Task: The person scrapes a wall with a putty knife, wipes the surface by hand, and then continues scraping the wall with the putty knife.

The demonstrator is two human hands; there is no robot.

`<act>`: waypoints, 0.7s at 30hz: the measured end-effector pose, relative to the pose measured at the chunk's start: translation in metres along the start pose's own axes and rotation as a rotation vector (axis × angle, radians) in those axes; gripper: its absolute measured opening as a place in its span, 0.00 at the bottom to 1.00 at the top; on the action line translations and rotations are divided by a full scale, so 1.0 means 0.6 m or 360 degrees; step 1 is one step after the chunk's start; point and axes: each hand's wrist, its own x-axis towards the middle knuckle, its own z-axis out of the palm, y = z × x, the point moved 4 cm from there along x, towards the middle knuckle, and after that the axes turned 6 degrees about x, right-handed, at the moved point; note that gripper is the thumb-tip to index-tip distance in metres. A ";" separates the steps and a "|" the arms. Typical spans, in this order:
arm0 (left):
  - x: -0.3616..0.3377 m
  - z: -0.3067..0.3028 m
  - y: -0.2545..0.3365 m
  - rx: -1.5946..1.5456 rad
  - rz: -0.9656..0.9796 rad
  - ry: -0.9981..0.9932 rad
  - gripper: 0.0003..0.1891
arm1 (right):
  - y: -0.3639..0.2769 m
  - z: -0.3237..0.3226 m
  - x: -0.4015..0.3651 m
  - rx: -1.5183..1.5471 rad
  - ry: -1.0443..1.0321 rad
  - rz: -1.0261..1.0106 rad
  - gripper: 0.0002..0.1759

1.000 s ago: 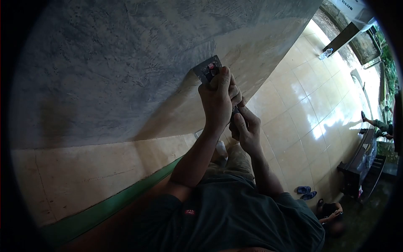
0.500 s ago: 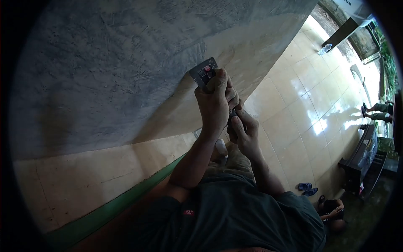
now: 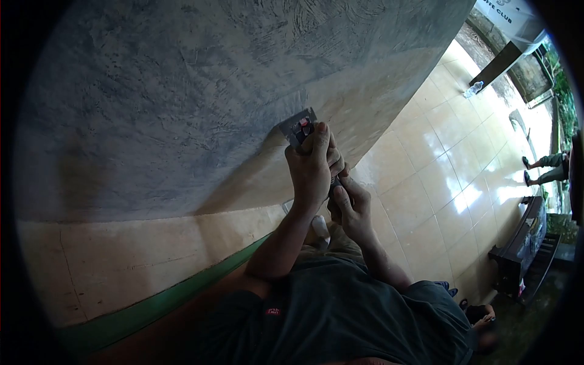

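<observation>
A putty knife with a flat grey blade [image 3: 296, 127] and a red-and-white label lies against the grey wall [image 3: 182, 109]. My left hand [image 3: 313, 161] is closed around the upper part of the tool, its thumb pressed on the blade near the label. Lower down and to the right, my right hand [image 3: 351, 210] is wrapped around the dark handle [image 3: 336, 183]. Both hands are close together, and the fingers hide most of the handle. Around the blade, the grey, streaked coating meets a smoother beige strip of wall.
A green-edged ledge [image 3: 182, 280] runs along the wall's base. Glossy tiles [image 3: 426, 182] cover the floor at right. A dark wooden bench [image 3: 520, 249], a plastic bottle [image 3: 473, 89], a standing person's legs [image 3: 544, 169] and another person low at right [image 3: 480, 313] are in view.
Both hands and the putty knife have slid slightly down the wall, the grip unchanged. The camera view has also shifted, and the slippers at right are now mostly behind my shirt.
</observation>
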 end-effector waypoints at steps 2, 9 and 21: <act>0.005 0.009 0.008 -0.0019 -0.0001 -0.0038 0.19 | -0.013 -0.001 0.005 0.0031 -0.0022 0.0005 0.17; -0.004 0.005 -0.002 -0.0015 -0.0052 0.0049 0.20 | -0.023 0.003 -0.004 -0.0080 0.0013 -0.0121 0.17; -0.002 0.027 0.023 -0.0022 0.0046 -0.0048 0.20 | -0.051 0.002 0.002 -0.0090 -0.0066 -0.0119 0.17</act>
